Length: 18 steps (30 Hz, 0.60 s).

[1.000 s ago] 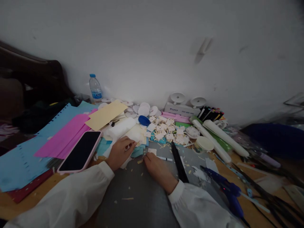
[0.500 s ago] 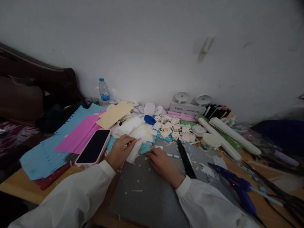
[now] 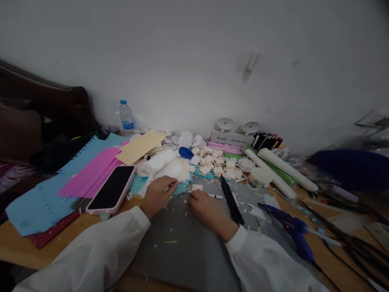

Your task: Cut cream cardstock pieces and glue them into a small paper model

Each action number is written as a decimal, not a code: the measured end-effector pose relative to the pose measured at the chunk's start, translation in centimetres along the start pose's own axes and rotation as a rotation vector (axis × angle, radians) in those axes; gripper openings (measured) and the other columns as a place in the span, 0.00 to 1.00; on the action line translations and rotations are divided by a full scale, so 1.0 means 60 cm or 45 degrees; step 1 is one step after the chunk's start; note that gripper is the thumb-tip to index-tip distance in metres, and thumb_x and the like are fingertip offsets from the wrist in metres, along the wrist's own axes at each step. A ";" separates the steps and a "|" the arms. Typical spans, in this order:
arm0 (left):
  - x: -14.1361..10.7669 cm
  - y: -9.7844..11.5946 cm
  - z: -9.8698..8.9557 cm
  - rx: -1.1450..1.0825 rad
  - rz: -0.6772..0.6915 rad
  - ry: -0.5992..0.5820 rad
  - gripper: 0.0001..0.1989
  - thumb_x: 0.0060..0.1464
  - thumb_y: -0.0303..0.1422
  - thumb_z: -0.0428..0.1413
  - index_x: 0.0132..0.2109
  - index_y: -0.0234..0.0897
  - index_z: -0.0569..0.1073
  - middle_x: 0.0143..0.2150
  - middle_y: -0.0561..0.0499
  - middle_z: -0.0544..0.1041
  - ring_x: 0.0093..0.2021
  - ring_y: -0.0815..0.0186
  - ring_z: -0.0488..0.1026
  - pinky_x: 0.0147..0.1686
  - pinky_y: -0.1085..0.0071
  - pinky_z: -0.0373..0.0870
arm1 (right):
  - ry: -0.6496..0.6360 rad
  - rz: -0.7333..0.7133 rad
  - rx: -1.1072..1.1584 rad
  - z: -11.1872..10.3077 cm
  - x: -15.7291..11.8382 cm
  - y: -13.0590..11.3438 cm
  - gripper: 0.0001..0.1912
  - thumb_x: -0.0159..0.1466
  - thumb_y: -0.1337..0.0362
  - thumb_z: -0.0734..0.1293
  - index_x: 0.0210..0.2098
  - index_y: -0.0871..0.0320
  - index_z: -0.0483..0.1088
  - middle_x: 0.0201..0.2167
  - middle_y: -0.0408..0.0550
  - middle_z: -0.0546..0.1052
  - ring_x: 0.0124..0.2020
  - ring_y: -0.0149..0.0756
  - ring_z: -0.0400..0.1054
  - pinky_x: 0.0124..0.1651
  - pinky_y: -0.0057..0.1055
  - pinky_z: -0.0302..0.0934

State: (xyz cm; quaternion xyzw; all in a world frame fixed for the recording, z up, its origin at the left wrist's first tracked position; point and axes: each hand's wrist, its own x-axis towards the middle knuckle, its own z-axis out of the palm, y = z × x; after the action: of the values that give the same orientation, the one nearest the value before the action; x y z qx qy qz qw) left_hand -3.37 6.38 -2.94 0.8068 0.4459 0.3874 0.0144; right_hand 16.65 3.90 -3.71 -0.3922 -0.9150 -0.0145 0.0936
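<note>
A small white square piece (image 3: 197,187) is seen on the flat grey mat (image 3: 179,251), just beyond the fingers of the right hand (image 3: 208,207). That hand is lowered to the mat with its fingers curled; whether anything is held under them cannot be told. The left hand (image 3: 158,195) is held beside the crumpled white sheet material (image 3: 161,162), its thumb and forefinger drawn narrowly together; whether anything is pinched cannot be made out. Farther back, many small pale square pieces with sticks (image 3: 212,160) are heaped near a blue oval lid (image 3: 185,153). A pink-cased black phone (image 3: 112,188) is placed to the left, and a blue glue gun (image 3: 288,227) is laid to the right.
</note>
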 end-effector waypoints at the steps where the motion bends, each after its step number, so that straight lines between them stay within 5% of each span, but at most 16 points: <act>1: 0.000 0.001 0.004 0.026 0.028 -0.028 0.08 0.61 0.32 0.51 0.39 0.35 0.74 0.34 0.49 0.78 0.35 0.64 0.75 0.37 0.68 0.69 | 0.003 0.007 0.016 -0.003 -0.010 -0.001 0.08 0.64 0.72 0.62 0.39 0.62 0.72 0.37 0.52 0.73 0.42 0.41 0.66 0.44 0.36 0.65; 8: -0.011 0.000 0.032 0.111 0.162 -0.272 0.07 0.61 0.32 0.53 0.39 0.37 0.74 0.37 0.48 0.77 0.37 0.62 0.72 0.39 0.65 0.66 | 0.048 0.104 0.289 -0.006 -0.067 -0.010 0.18 0.64 0.72 0.60 0.54 0.61 0.65 0.49 0.55 0.70 0.50 0.42 0.63 0.53 0.41 0.62; 15: -0.014 0.017 0.013 0.021 0.259 -0.317 0.08 0.62 0.30 0.50 0.45 0.37 0.73 0.39 0.47 0.73 0.40 0.62 0.67 0.43 0.63 0.63 | 0.093 0.182 0.483 -0.001 -0.067 0.002 0.09 0.65 0.71 0.60 0.42 0.59 0.70 0.39 0.51 0.72 0.42 0.38 0.66 0.46 0.37 0.65; 18: -0.020 0.030 0.009 -0.036 0.334 -0.461 0.08 0.62 0.29 0.50 0.45 0.37 0.73 0.39 0.48 0.72 0.40 0.62 0.67 0.43 0.63 0.62 | 0.090 0.142 0.514 0.003 -0.068 0.002 0.08 0.66 0.71 0.60 0.39 0.58 0.70 0.36 0.49 0.72 0.40 0.38 0.65 0.44 0.35 0.65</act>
State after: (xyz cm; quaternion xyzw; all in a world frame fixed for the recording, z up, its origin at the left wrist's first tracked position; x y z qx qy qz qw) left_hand -2.12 4.60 -3.35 0.9140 0.3217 0.2408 0.0550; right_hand 19.49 1.08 -4.62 -0.4148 -0.8723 0.1608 0.2029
